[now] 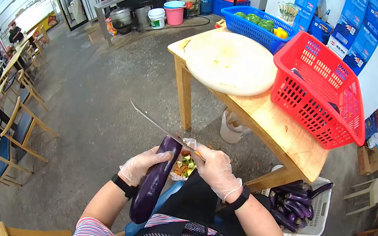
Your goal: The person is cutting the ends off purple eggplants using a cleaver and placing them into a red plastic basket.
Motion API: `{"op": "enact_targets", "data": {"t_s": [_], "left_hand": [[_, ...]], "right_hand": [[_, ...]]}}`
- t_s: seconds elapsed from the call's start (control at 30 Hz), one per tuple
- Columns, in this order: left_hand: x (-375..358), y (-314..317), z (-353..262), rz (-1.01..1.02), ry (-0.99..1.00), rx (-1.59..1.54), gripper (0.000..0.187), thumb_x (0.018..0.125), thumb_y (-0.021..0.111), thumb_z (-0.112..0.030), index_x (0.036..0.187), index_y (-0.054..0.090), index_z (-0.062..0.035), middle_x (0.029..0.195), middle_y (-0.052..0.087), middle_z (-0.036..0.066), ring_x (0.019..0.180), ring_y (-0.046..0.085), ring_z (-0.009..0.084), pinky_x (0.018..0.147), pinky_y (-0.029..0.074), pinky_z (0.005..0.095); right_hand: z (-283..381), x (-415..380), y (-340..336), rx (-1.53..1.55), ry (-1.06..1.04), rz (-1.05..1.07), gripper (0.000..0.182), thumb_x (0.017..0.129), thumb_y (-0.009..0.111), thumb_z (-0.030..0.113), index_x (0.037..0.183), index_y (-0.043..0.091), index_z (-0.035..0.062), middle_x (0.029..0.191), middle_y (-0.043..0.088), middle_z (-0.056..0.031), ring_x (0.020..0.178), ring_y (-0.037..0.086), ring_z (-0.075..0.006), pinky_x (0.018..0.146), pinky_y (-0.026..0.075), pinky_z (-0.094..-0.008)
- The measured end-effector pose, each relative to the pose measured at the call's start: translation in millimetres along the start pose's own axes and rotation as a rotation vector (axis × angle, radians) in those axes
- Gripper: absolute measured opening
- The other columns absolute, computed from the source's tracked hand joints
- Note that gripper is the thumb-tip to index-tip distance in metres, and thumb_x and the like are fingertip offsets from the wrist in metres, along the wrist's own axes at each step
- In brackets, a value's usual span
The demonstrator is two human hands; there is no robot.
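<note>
- Left hand (140, 164): clear glove; fingers clamped around a long purple eggplant (155, 183), thumb across its upper part.
- Right hand (215, 170): clear glove; fingers closed on the handle of a long knife (153, 122).
- Eggplant: held in front of the body, upper end tilted slightly right, lower end over the lap.
- Knife: blade directed to the upper left, passing at the eggplant's upper end. Contact between edge and skin: cannot tell.
- Wrists: a black band on each.
- Below and between the hands: vegetable scraps (184, 166), green, pale and orange-brown; their container is partly hidden.
- Ahead and to the right: wooden counter (292, 136), bearing a round white chopping board (239, 63) at its far left part.
- Right of board, on the counter: red plastic basket (299, 97), a few dark items inside, too hidden to identify.
- Beyond the board: blue basket (247, 29) holding green vegetables (266, 24) and yellow ones (281, 32).
- Floor, partly beneath the counter: white bucket (231, 131) with a liner.
- Floor, right of the person: white crate (314, 232) with a pile of purple eggplants (296, 205).
</note>
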State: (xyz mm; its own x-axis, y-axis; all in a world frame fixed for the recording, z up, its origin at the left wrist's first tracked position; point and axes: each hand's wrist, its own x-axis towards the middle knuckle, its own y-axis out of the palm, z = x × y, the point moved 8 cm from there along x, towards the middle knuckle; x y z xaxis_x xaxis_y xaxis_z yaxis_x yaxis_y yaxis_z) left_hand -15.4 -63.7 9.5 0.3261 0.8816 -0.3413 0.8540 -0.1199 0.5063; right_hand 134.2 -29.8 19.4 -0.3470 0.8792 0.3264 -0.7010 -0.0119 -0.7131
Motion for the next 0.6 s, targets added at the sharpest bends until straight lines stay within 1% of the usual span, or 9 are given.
{"op": "enact_targets", "data": {"t_s": [0.07, 0.1, 0.17, 0.23, 0.37, 0.43, 0.47, 0.53, 0.6], "left_hand": [[-1.5, 2.3, -7.9, -0.046, -0.032, 0.243, 0.049, 0.08, 0.076, -0.029, 0.114, 0.058, 0.0009, 0.088, 0.063, 0.007, 0.069, 0.061, 0.0122, 0.061, 0.049, 0.0229], [1.7, -2.0, -7.1, -0.047, -0.028, 0.247, 0.049, 0.08, 0.076, -0.029, 0.114, 0.058, 0.0009, 0.088, 0.063, 0.007, 0.069, 0.061, 0.0122, 0.061, 0.049, 0.0229], [9.1, -14.1, -4.5, -0.101, -0.034, 0.439, 0.054, 0.079, 0.077, -0.032, 0.117, 0.058, 0.0014, 0.091, 0.063, 0.006, 0.069, 0.06, 0.0095, 0.059, 0.048, 0.0209], [12.0, -18.4, 2.5, -0.095, -0.06, 0.429, 0.056, 0.079, 0.077, -0.033, 0.118, 0.058, 0.0013, 0.093, 0.063, 0.005, 0.072, 0.059, 0.0092, 0.062, 0.047, 0.0209], [22.1, -17.8, 15.5, -0.081, 0.062, 0.385, 0.059, 0.078, 0.078, -0.035, 0.12, 0.056, 0.0, 0.097, 0.062, 0.004, 0.077, 0.059, 0.0108, 0.068, 0.049, 0.0237], [22.8, -13.8, 11.6, -0.099, 0.136, 0.536, 0.057, 0.078, 0.078, -0.032, 0.12, 0.055, -0.0009, 0.098, 0.062, 0.003, 0.077, 0.059, 0.011, 0.067, 0.048, 0.0236], [23.4, -16.3, 11.8, -0.118, 0.029, 0.524, 0.05, 0.078, 0.078, -0.013, 0.121, 0.057, -0.0007, 0.109, 0.066, 0.007, 0.096, 0.064, 0.0147, 0.086, 0.05, 0.0279], [23.3, -18.9, 9.8, -0.091, -0.026, 0.508, 0.048, 0.078, 0.077, -0.011, 0.121, 0.058, -0.0011, 0.11, 0.066, 0.007, 0.096, 0.064, 0.0148, 0.087, 0.05, 0.028], [21.6, -17.6, 11.0, -0.065, -0.088, 0.489, 0.046, 0.078, 0.075, -0.009, 0.12, 0.059, -0.0016, 0.11, 0.066, 0.006, 0.096, 0.064, 0.0149, 0.089, 0.05, 0.028]], "right_hand": [[-2.0, -0.6, 3.9, -0.005, 0.012, 0.0, 0.02, 0.091, 0.063, 0.022, 0.11, 0.069, 0.0199, 0.077, 0.066, -0.0189, 0.071, 0.065, -0.0381, 0.061, 0.052, -0.0447], [-4.0, 0.3, 6.0, -0.01, 0.024, -0.003, 0.019, 0.092, 0.062, 0.022, 0.109, 0.069, 0.0193, 0.076, 0.065, -0.019, 0.071, 0.065, -0.0383, 0.061, 0.051, -0.0454], [-8.0, 0.4, 11.0, -0.015, 0.041, 0.0, 0.018, 0.092, 0.061, 0.021, 0.108, 0.069, 0.0184, 0.076, 0.065, -0.0193, 0.071, 0.065, -0.0386, 0.062, 0.051, -0.0458], [-11.9, 1.0, 12.8, -0.021, 0.06, 0.008, 0.017, 0.092, 0.061, 0.021, 0.107, 0.069, 0.0175, 0.075, 0.065, -0.0196, 0.072, 0.065, -0.0389, 0.063, 0.051, -0.0463], [-9.7, 3.4, 12.3, -0.036, 0.05, 0.048, 0.018, 0.092, 0.06, 0.02, 0.107, 0.069, 0.0162, 0.077, 0.065, -0.0204, 0.073, 0.065, -0.0396, 0.065, 0.052, -0.0463], [-6.2, 3.3, 8.3, -0.031, 0.045, 0.066, 0.018, 0.092, 0.06, 0.02, 0.107, 0.069, 0.0159, 0.078, 0.065, -0.0205, 0.073, 0.065, -0.0396, 0.066, 0.052, -0.0461], [-4.5, 3.0, 3.5, 0.024, 0.024, 0.047, 0.018, 0.092, 0.06, 0.02, 0.107, 0.069, 0.0154, 0.079, 0.066, -0.0208, 0.073, 0.065, -0.0394, 0.066, 0.052, -0.0458], [1.7, 1.9, -3.2, 0.082, 0.002, 0.029, 0.019, 0.092, 0.06, 0.021, 0.107, 0.07, 0.015, 0.08, 0.066, -0.021, 0.073, 0.065, -0.0393, 0.066, 0.052, -0.0456], [11.2, -3.2, -11.2, 0.008, -0.017, -0.016, 0.018, 0.09, 0.062, 0.019, 0.105, 0.068, 0.0111, 0.079, 0.066, -0.0199, 0.072, 0.066, -0.0378, 0.064, 0.052, -0.0449]]}}
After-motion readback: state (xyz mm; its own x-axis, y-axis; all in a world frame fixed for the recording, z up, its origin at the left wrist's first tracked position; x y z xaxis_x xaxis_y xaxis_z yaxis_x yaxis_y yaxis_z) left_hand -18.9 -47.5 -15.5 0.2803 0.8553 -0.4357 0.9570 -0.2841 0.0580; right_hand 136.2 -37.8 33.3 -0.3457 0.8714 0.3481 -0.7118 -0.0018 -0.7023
